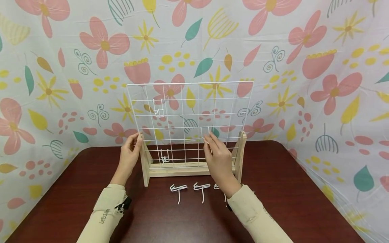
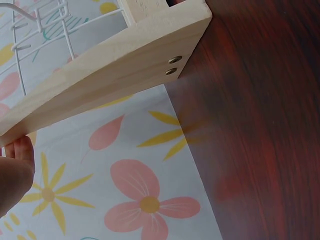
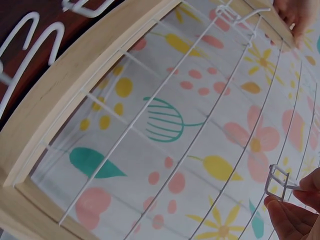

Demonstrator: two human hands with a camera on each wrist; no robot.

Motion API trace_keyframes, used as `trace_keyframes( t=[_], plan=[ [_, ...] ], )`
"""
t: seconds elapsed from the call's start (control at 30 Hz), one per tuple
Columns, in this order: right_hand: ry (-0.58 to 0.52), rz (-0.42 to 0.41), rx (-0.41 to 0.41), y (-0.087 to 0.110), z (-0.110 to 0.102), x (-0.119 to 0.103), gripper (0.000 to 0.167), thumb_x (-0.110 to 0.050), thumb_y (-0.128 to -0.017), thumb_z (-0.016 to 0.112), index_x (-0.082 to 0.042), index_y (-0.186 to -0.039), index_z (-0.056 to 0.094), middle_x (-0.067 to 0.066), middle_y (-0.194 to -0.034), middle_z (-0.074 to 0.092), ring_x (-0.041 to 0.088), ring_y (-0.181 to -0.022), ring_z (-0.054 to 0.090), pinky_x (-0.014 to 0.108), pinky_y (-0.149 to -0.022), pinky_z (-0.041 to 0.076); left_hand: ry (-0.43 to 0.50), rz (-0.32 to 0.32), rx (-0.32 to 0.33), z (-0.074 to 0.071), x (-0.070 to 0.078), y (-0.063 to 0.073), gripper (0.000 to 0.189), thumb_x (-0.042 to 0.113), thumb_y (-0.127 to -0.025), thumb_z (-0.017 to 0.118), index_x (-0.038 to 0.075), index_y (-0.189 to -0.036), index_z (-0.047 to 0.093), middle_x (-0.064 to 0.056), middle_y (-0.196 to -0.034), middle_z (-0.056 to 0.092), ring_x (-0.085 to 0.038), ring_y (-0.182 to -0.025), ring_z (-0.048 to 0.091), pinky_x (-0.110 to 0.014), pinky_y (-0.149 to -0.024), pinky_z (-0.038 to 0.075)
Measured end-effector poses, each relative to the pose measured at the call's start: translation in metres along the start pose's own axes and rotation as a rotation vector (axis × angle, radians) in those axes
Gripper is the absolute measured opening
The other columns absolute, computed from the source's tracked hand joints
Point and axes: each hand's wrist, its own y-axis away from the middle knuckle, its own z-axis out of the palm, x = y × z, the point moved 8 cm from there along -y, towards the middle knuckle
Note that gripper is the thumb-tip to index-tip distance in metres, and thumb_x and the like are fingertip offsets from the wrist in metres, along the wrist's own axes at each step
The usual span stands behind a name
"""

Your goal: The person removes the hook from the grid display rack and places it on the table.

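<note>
A white wire grid panel stands upright in a pale wooden stand. My left hand grips the top of the stand's left upright; in the left wrist view its fingers show at the wood's edge. Between thumb and fingers, my right hand pinches a white wire hook at the right half of the grid. Its prongs point up, overlapping the wires. Two similar hooks hang on the grid's left side, an upper hook and a lower hook.
On the dark red-brown table, a left hook and a middle hook lie before the stand. A third hook is partly hidden by the right wrist. A flower-printed curtain hangs behind.
</note>
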Motion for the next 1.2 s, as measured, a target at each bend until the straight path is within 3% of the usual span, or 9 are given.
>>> trace_keyframes(
  t=[0.57,0.83,1.0,1.2],
  plan=[
    [0.054,-0.049,-0.01,0.005,-0.018,0.013,0.024,0.003,-0.08,0.073,0.004,-0.104,0.072,0.021,-0.104,0.069,0.034,-0.083,0.068,0.041,-0.067,0.056,0.008,-0.019,0.002,-0.001,0.004,0.002,0.038,0.013,-0.1,0.052,-0.003,-0.134,0.05,0.0,-0.105,0.053,-0.005,-0.092,0.05,-0.012,-0.075,0.042],
    [0.056,-0.088,-0.037,0.01,-0.025,0.016,0.026,0.004,-0.078,0.073,0.003,-0.105,0.072,0.02,-0.107,0.068,0.035,-0.082,0.067,0.044,-0.064,0.055,-0.011,-0.003,-0.007,0.003,0.029,0.008,0.036,0.004,-0.099,0.05,-0.013,-0.131,0.047,-0.004,-0.104,0.053,-0.002,-0.089,0.049,-0.012,-0.074,0.041],
    [0.051,-0.114,-0.05,0.016,-0.029,0.019,0.027,0.004,-0.078,0.071,0.001,-0.105,0.072,0.019,-0.107,0.068,0.035,-0.083,0.067,0.046,-0.065,0.054,-0.009,-0.013,-0.014,0.001,0.013,0.005,0.038,0.009,-0.1,0.051,-0.008,-0.134,0.048,-0.01,-0.11,0.054,-0.001,-0.091,0.049,-0.012,-0.075,0.041],
    [0.027,-0.173,-0.05,0.022,-0.033,0.02,0.019,-0.006,-0.089,0.063,0.002,-0.104,0.072,0.019,-0.108,0.068,0.035,-0.08,0.067,0.045,-0.064,0.054,-0.022,-0.006,-0.008,-0.001,0.002,0.0,0.039,0.017,-0.101,0.051,-0.003,-0.135,0.049,-0.012,-0.113,0.054,-0.003,-0.094,0.05,-0.012,-0.076,0.042]
  ],
)
